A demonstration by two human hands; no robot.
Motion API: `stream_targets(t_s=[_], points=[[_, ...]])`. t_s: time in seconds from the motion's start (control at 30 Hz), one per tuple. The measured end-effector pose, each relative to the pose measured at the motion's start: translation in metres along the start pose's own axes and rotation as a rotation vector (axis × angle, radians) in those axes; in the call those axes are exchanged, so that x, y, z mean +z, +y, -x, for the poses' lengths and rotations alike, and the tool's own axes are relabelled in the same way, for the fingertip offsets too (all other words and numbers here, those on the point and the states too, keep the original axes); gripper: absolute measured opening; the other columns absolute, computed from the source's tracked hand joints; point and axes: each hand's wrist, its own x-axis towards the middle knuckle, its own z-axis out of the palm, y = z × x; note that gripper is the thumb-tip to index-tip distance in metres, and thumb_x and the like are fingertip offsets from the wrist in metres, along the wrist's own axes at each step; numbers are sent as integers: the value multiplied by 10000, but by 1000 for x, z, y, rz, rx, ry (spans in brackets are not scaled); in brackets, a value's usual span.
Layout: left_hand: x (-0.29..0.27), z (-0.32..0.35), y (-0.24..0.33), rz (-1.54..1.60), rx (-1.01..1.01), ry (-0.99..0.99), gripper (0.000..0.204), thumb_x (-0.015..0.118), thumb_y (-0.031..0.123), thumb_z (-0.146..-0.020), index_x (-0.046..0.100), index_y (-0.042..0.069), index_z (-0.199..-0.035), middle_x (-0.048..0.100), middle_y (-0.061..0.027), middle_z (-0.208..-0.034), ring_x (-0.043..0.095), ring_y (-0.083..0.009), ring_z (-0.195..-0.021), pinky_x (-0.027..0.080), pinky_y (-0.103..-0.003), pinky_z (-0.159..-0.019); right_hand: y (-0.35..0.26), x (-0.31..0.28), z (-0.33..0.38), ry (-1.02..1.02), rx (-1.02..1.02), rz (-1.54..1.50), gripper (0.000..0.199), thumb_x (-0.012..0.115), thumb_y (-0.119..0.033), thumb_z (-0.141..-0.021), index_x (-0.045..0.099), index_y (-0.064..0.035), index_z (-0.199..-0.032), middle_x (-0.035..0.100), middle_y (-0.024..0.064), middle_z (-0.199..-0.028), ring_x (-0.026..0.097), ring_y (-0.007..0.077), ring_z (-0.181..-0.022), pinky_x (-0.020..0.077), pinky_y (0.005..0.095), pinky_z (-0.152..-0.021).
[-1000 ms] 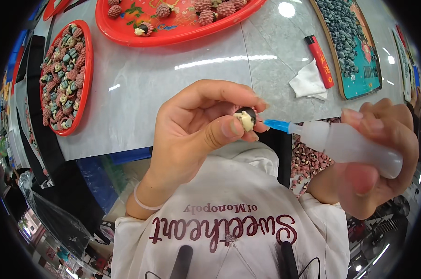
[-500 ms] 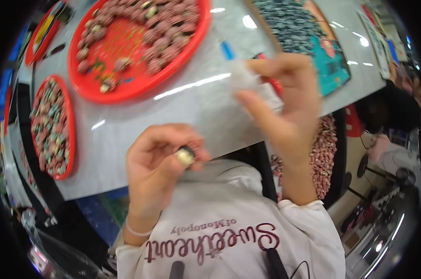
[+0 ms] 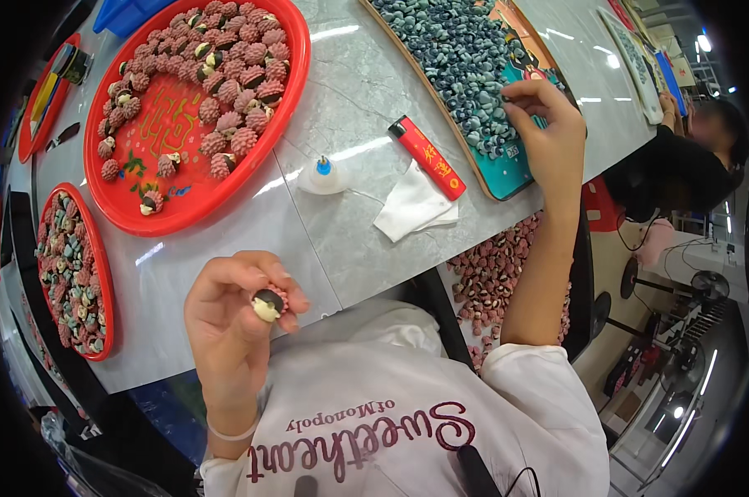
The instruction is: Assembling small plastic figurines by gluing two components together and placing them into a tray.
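Note:
My left hand (image 3: 229,319) pinches a small pink scalloped piece (image 3: 268,304), its dark and cream side turned up. Farther right, my right hand (image 3: 550,124) has thumb and forefinger together at the edge of a heap of small blue-grey pieces (image 3: 453,62). A small dark bit shows between those fingertips, apparently one of the heap. The heap lies on a wood-rimmed teal and orange tray (image 3: 498,178). Standing on the table between my hands is a squat, whitish bottle with a blue tip (image 3: 323,176).
A round red tray (image 3: 217,203) holds pink scalloped pieces. Mixed pieces fill a smaller red tray (image 3: 105,319). A folded white tissue (image 3: 413,205) lies under a red, black-ended long object (image 3: 428,157). More pink pieces (image 3: 498,282) are below the table edge. Another person (image 3: 681,170) sits at right.
My right hand has set the blue-tipped bottle down on the table and moved up and right to the blue-grey heap. My left hand, still holding the pink piece, has shifted left and slightly down.

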Motion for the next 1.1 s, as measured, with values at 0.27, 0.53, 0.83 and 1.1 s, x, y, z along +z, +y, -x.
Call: stream_targets(t_s=[0.27, 0.53, 0.83, 1.1], points=[[3, 1, 9, 26, -46, -40, 305, 630, 220, -772, 446, 31, -924, 454, -90, -917, 515, -142, -729, 425, -152, -551, -8, -15, 17, 136, 202, -755, 199, 531, 28, -757, 527, 54, -954, 554, 113, -923, 537, 157, -803, 434, 237, -716], [7, -4, 2, 156, -40, -125, 289, 624, 159, -768, 493, -31, -942, 516, -169, -958, 582, -217, -784, 500, -246, -623, -58, 17, 57, -406, 143, -1589, 230, 583, -27, -720, 518, 19, -936, 478, 143, -941, 506, 159, -823, 435, 229, -689], [3, 4, 4, 160, -82, -124, 340, 628, 208, -762, 471, -10, -971, 504, -137, -959, 577, -189, -777, 485, -216, -609, -106, 35, 79, -503, 173, -1179, 322, 666, -213, -735, 491, 6, -893, 520, 145, -828, 476, 101, -512, 370, 164, -393], [4, 15, 1, 65, -87, -57, 430, 682, 355, -699, 466, 44, -904, 526, -73, -849, 563, -136, -671, 449, -172, -513, -128, 41, 85, -377, -174, -906, 259, 699, -119, -681, 514, 19, -799, 546, 170, -806, 545, 159, -569, 443, 189, -457]])
